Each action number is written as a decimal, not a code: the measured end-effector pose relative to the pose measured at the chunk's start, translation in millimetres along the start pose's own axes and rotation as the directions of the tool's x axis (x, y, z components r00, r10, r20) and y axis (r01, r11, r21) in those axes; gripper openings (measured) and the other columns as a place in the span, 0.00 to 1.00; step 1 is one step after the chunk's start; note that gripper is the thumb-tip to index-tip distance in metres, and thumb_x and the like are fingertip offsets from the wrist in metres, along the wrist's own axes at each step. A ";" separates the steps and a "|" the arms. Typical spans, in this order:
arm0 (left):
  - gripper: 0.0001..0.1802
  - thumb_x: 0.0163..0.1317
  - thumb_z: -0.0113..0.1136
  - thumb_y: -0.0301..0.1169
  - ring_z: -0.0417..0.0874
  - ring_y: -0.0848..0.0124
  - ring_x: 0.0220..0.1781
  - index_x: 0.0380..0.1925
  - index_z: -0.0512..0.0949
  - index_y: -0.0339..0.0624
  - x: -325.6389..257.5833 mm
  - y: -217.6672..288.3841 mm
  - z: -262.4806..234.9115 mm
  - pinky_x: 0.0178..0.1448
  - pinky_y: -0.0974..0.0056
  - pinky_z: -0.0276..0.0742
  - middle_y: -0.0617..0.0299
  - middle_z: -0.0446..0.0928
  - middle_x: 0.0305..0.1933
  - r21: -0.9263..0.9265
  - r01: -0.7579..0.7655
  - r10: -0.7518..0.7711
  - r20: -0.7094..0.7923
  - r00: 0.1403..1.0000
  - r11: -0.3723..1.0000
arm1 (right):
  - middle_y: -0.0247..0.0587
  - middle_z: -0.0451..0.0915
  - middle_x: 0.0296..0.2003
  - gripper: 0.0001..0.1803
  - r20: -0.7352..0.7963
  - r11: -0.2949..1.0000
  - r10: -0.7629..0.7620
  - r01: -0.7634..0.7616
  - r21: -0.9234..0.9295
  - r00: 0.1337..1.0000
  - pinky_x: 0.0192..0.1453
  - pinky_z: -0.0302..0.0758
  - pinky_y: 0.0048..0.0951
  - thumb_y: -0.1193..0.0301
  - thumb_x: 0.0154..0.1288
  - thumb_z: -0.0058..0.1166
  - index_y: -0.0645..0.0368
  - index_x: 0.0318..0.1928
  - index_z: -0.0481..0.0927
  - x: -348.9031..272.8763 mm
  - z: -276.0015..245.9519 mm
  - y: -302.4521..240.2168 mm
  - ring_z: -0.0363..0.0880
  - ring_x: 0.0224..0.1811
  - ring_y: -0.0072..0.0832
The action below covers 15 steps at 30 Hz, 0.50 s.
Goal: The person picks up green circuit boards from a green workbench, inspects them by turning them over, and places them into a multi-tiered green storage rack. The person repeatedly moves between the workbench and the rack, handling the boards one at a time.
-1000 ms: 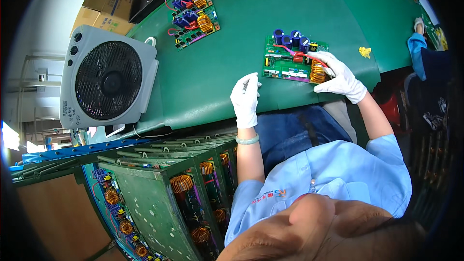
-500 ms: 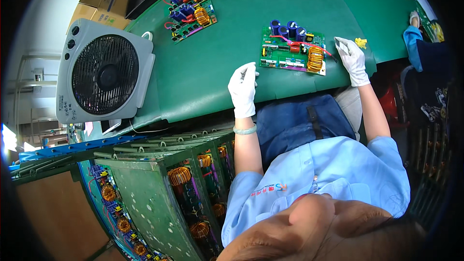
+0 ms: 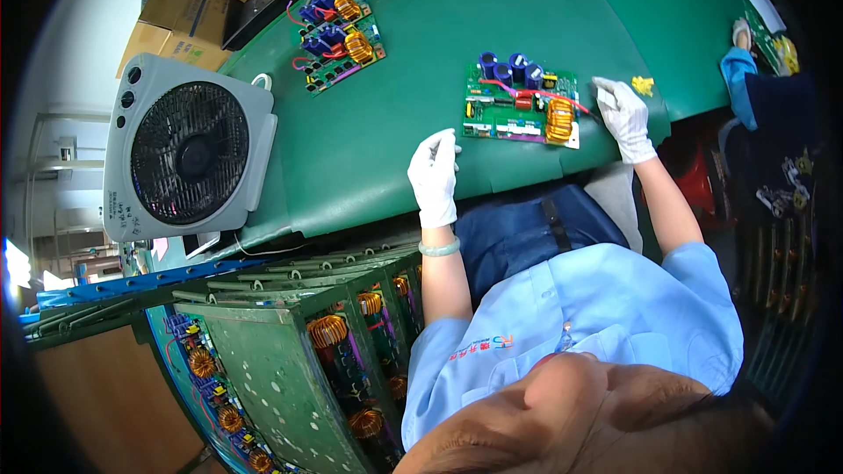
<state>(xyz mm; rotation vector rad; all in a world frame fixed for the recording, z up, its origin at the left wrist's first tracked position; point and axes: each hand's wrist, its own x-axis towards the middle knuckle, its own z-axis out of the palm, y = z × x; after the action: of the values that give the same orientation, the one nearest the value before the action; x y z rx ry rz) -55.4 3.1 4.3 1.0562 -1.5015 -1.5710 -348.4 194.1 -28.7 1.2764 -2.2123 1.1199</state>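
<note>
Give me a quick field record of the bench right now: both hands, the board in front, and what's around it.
left hand: white glove, on green table, apart from board
right hand: white glove, at board's right edge; contact unclear
circuit board: flat, blue capacitors, copper coil, red wire
yellow piece: just beyond right hand
second board: far left of table
box fan: table's left edge
rack of boards: below table

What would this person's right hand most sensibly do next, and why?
Probably close its fingers on the small yellow piece: the right hand lies just beside it on the green table, off the circuit board, and seems to hold nothing.
</note>
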 end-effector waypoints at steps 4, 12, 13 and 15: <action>0.11 0.67 0.60 0.30 0.70 0.84 0.23 0.45 0.83 0.38 -0.1 2.0 1.8 0.27 0.76 0.66 0.65 0.81 0.30 0.051 0.024 -0.024 -0.008 1.000 0.998 | 0.42 0.84 0.37 0.09 0.040 0.999 0.010 -0.012 0.050 0.999 0.41 0.79 0.32 0.71 0.63 0.60 0.55 0.44 0.85 5.6 -7.5 -1.2 0.84 0.39 0.39; 0.10 0.68 0.60 0.29 0.70 0.84 0.23 0.45 0.82 0.36 6.7 -9.7 9.9 0.27 0.76 0.65 0.65 0.81 0.30 0.287 -0.061 0.087 -0.080 0.993 0.956 | 0.44 0.83 0.31 0.10 0.101 0.990 0.091 -0.101 0.099 0.991 0.34 0.77 0.32 0.78 0.59 0.63 0.58 0.43 0.85 14.2 -11.6 -9.9 0.83 0.31 0.38; 0.10 0.66 0.62 0.27 0.79 0.79 0.30 0.44 0.83 0.34 7.1 -5.9 10.7 0.37 0.75 0.75 0.64 0.82 0.30 0.346 -0.051 0.089 -0.093 0.992 0.937 | 0.44 0.83 0.31 0.10 0.121 0.990 0.097 -0.109 0.094 0.988 0.34 0.76 0.32 0.78 0.59 0.63 0.58 0.42 0.85 15.0 -13.3 -10.1 0.82 0.30 0.38; 0.10 0.66 0.62 0.26 0.78 0.80 0.30 0.44 0.83 0.32 5.9 -6.4 14.9 0.37 0.75 0.74 0.64 0.82 0.30 0.296 0.021 0.020 -0.134 0.991 0.955 | 0.44 0.83 0.30 0.10 0.113 0.991 0.084 -0.095 0.098 0.990 0.32 0.76 0.32 0.79 0.58 0.63 0.58 0.41 0.85 22.1 -14.8 -12.4 0.82 0.29 0.38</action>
<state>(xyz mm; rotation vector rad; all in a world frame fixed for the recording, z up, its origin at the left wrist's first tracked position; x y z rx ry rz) -71.1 4.5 -2.7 1.3031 -1.6760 -1.2695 -350.9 189.7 0.2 1.3198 -2.3392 1.2407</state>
